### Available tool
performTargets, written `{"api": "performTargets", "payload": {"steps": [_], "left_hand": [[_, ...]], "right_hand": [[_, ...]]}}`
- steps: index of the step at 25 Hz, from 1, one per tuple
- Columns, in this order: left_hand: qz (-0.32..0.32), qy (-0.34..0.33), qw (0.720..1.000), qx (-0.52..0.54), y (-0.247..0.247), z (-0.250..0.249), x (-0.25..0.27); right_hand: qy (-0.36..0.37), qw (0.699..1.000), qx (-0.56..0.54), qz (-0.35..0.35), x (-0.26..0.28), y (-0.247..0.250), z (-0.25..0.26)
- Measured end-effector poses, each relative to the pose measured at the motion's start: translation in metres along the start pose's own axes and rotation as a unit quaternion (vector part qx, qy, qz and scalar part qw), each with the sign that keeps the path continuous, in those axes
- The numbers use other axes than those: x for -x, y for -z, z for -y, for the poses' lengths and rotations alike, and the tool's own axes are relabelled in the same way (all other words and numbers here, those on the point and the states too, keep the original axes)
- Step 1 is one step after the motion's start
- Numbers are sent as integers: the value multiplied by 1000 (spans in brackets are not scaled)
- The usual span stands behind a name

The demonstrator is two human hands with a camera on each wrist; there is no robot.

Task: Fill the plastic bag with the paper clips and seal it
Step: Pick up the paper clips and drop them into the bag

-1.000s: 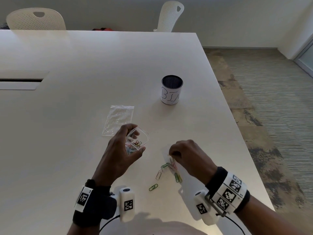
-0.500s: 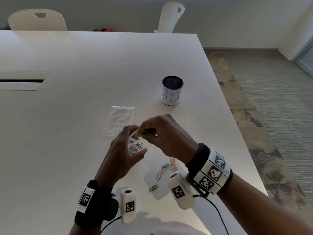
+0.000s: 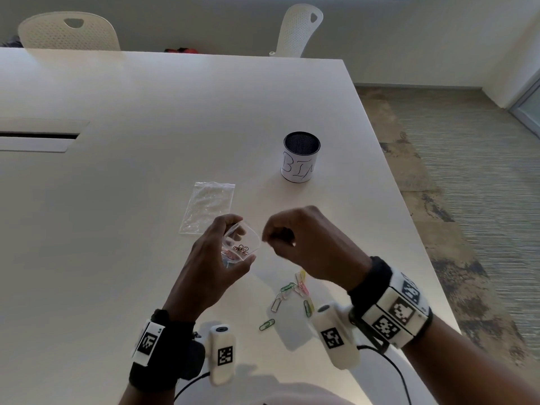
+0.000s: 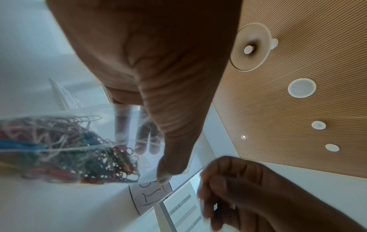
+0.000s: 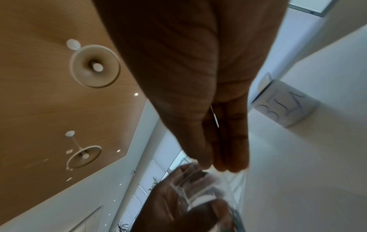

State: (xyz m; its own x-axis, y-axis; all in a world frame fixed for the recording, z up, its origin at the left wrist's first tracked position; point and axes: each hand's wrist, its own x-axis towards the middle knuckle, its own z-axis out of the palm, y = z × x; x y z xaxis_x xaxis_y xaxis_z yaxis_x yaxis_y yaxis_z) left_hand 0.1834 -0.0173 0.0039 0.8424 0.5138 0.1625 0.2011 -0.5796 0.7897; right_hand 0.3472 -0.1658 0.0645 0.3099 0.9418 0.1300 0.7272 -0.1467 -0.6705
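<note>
My left hand (image 3: 242, 241) holds a small clear plastic bag (image 3: 252, 232) just above the table, mouth open toward me. In the left wrist view the bag (image 4: 59, 149) holds several colored paper clips. My right hand (image 3: 277, 238) hovers just right of the bag's mouth. Its fingers are curled with thumb and fingertips (image 5: 228, 164) together, and I see no clip plainly between them. Several loose paper clips (image 3: 292, 293) lie on the white table (image 3: 117, 258) under my right wrist, and one green clip (image 3: 266, 325) lies nearer me.
A second, empty clear bag (image 3: 209, 206) lies flat just beyond my left hand. A black mesh cup with a white "BIN" label (image 3: 301, 156) stands farther back right. The table's right edge (image 3: 409, 229) runs close to my right arm. Two chairs stand at the far side.
My right hand rose from the clip pile to the bag's mouth, then drew back to the right of it. My left hand kept holding the bag in place.
</note>
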Motion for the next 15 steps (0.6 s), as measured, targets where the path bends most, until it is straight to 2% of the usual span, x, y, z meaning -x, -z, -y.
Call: {"api": "performTargets", "payload": {"steps": [3,6,10,15], "left_hand": [[-2,0,1000,0,1,3,0],[6,-3,1000,1,1,3,-1],[8,-4,1000,-1,2,4,-2],[-6,4,1000,7,3,4,0]], "right_hand": [[-16,988,3,151,28,-15,-14],[17,972,56,226,45,-44,-22],[97,961,97,241,49,-59,-24],[50,971,130,196,50,-37,-41]]}}
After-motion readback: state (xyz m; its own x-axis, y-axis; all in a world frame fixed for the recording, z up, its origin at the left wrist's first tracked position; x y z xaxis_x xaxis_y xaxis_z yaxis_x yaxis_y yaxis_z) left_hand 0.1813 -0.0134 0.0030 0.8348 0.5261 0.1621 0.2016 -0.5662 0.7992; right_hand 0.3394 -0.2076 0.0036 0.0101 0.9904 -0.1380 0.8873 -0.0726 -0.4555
